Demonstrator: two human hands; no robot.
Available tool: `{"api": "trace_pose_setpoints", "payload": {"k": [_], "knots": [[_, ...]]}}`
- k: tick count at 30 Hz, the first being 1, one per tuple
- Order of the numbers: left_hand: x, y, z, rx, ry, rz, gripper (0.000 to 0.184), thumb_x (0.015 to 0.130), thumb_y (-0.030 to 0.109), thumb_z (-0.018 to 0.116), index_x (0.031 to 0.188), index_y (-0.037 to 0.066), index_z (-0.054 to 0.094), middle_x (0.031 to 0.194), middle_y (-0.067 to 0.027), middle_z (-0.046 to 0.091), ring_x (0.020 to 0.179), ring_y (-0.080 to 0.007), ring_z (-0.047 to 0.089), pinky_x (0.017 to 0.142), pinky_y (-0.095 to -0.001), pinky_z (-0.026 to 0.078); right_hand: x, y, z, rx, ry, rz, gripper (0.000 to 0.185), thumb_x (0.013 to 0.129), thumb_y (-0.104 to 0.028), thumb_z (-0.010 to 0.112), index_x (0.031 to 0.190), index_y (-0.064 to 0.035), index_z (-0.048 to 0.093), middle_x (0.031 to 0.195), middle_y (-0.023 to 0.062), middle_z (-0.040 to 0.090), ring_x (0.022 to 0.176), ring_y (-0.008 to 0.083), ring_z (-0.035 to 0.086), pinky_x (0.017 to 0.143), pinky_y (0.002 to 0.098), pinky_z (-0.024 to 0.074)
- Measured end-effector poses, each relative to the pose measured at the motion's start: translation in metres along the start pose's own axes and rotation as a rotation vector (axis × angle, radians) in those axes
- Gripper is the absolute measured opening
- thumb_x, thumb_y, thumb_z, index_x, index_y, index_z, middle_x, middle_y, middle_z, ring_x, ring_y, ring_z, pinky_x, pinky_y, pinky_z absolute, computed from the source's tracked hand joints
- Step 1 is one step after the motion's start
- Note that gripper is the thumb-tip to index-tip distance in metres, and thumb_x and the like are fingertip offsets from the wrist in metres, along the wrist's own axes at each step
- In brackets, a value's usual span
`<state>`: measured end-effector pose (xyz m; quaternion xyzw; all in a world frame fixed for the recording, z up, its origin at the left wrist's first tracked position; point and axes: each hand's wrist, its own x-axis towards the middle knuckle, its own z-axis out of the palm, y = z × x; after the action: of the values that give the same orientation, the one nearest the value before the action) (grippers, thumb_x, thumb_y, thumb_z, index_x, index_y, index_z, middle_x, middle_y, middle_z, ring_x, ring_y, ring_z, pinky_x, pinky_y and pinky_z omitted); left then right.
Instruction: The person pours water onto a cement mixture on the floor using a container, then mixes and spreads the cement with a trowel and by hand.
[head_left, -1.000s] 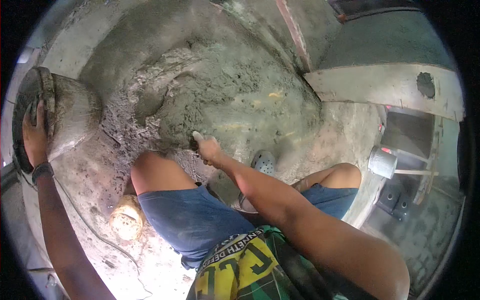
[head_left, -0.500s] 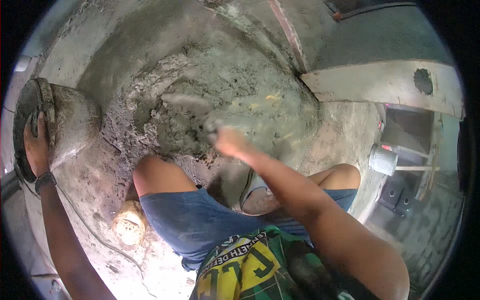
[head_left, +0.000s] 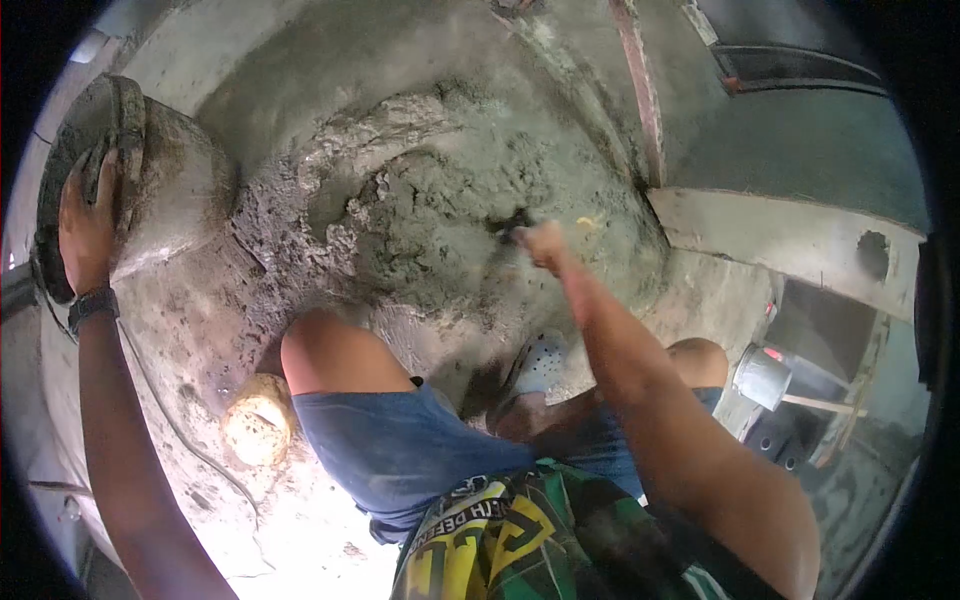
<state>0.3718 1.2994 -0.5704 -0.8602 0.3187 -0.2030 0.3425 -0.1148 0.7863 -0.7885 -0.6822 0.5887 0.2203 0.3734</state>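
My left hand point(head_left: 88, 225) lies on the rim of a mortar-stained bucket point(head_left: 185, 180), its fingers stretched out and apart. A dark band circles my left wrist. Out over the wet grey mortar point(head_left: 420, 220), my right hand point(head_left: 545, 247) is closed around the dark handle of a trowel point(head_left: 512, 222). The trowel's blade is blurred and hard to tell from the mortar. Spread in a rough heap on the floor, the mortar is lumpy on the left and smoother toward the right, with small yellowish marks near my right hand.
A pale, dirty cylindrical container point(head_left: 258, 420) stands beside my bent knee point(head_left: 330, 352). Past it runs a thin cable point(head_left: 185, 445). At right are a white bucket point(head_left: 762, 375) and a pale board with a hole point(head_left: 790, 230). A perforated clog point(head_left: 540, 362) shows on my foot.
My right hand has swept right and slightly up across the mortar with the trowel. My left hand remains on the bucket. The whole view has shifted a little.
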Motion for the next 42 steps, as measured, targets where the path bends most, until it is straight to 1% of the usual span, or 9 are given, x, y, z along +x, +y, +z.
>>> {"api": "trace_pose_setpoints", "payload": {"k": [6, 13, 19, 22, 25, 28, 30, 32, 42], "knots": [[-0.001, 0.002, 0.010, -0.108, 0.027, 0.004, 0.057, 0.106, 0.045, 0.054, 0.154, 0.014, 0.049, 0.154, -0.0187, 0.049, 0.142, -0.0341, 0.048, 0.117, -0.0418, 0.040, -0.081, -0.054, 0.078, -0.377, 0.079, -0.703, 0.057, 0.097, -0.045, 0.061, 0.113, 0.0091, 0.065, 0.096, 0.0326, 0.071, 0.091, 0.0471, 0.072, 0.082, 0.0518, 0.0568], [0.004, 0.017, -0.001, -0.641, 0.108, -0.335, 0.084, 0.095, 0.068, 0.057, 0.148, 0.003, 0.054, 0.150, -0.0212, 0.054, 0.141, -0.0331, 0.050, 0.117, -0.0423, 0.040, -0.132, 0.001, 0.090, -0.402, -0.023, -0.635, 0.037, 0.096, -0.027, 0.059, 0.117, 0.0027, 0.053, 0.103, 0.0323, 0.069, 0.096, 0.0515, 0.067, 0.085, 0.0596, 0.0520], [-0.008, 0.005, 0.010, -0.051, 0.101, 0.020, 0.073, 0.097, -0.004, 0.057, 0.158, 0.030, 0.040, 0.155, -0.0146, 0.048, 0.139, -0.0341, 0.051, 0.114, -0.0418, 0.047, -0.163, -0.005, -0.018, -0.467, 0.115, -0.833, 0.026, 0.094, -0.020, 0.065, 0.109, -0.0017, 0.053, 0.093, 0.0274, 0.069, 0.082, 0.0433, 0.069, 0.072, 0.0530, 0.0539], [-0.006, 0.005, 0.008, 0.057, 0.058, 0.021, 0.076, 0.099, -0.005, 0.053, 0.158, 0.041, 0.039, 0.154, -0.0161, 0.048, 0.137, -0.0342, 0.054, 0.112, -0.0395, 0.048, -0.170, -0.020, -0.038, -0.124, 0.260, -0.797, 0.030, 0.097, -0.028, 0.067, 0.095, -0.0030, 0.051, 0.074, 0.0166, 0.068, 0.065, 0.0409, 0.067, 0.060, 0.0525, 0.0512], [-0.006, 0.005, 0.022, 0.014, 0.074, 0.038, 0.076, 0.098, -0.004, 0.055, 0.158, 0.039, 0.039, 0.154, -0.0174, 0.048, 0.137, -0.0345, 0.054, 0.112, -0.0394, 0.048, -0.146, -0.028, -0.025, 0.442, 0.506, -0.848, 0.026, 0.105, -0.028, 0.065, 0.095, -0.0068, 0.053, 0.075, -0.0064, 0.047, 0.061, 0.0083, 0.040, 0.053, 0.0278, 0.0365], [-0.006, 0.008, 0.045, -0.194, 0.158, -0.189, 0.080, 0.095, -0.006, 0.057, 0.159, 0.039, 0.038, 0.155, -0.0173, 0.048, 0.137, -0.0334, 0.054, 0.113, -0.0394, 0.048, -0.099, -0.019, 0.019, 0.506, 0.630, -0.585, 0.032, 0.107, -0.035, 0.057, 0.103, -0.0030, 0.054, 0.084, 0.0041, 0.055, 0.072, 0.0201, 0.048, 0.063, 0.0346, 0.0411], [-0.005, 0.012, 0.019, -0.185, 0.056, -0.180, 0.071, 0.099, 0.000, 0.057, 0.158, 0.037, 0.041, 0.154, -0.0174, 0.048, 0.138, -0.0334, 0.053, 0.114, -0.0399, 0.047, -0.079, -0.006, 0.045, 0.201, 0.764, -0.295, 0.055, 0.107, -0.049, 0.047, 0.117, 0.0042, 0.056, 0.101, 0.0257, 0.072, 0.092, 0.0456, 0.069, 0.083, 0.0510, 0.0526], [-0.007, 0.018, -0.022, -0.071, -0.027, -0.104, 0.058, 0.104, 0.012, 0.055, 0.155, 0.035, 0.046, 0.153, -0.0178, 0.049, 0.138, -0.0343, 0.052, 0.115, -0.0409, 0.045, -0.022, 0.055, 0.081, -0.015, 0.390, -0.149, 0.064, 0.105, -0.054, 0.045, 0.123, 0.0076, 0.054, 0.116, 0.0385, 0.065, 0.114, 0.0590, 0.058, 0.097, 0.0599, 0.0451], [0.003, 0.024, -0.022, -0.641, 0.081, -0.460, 0.083, 0.095, 0.068, 0.059, 0.147, 0.004, 0.054, 0.150, -0.0207, 0.054, 0.140, -0.0324, 0.051, 0.117, -0.0421, 0.041, -0.032, 0.076, -0.018, -0.069, 0.605, -0.158, 0.062, 0.105, -0.054, 0.048, 0.115, 0.0061, 0.061, 0.112, 0.0341, 0.069, 0.102, 0.0510, 0.068, 0.086, 0.0549, 0.0534]]}}
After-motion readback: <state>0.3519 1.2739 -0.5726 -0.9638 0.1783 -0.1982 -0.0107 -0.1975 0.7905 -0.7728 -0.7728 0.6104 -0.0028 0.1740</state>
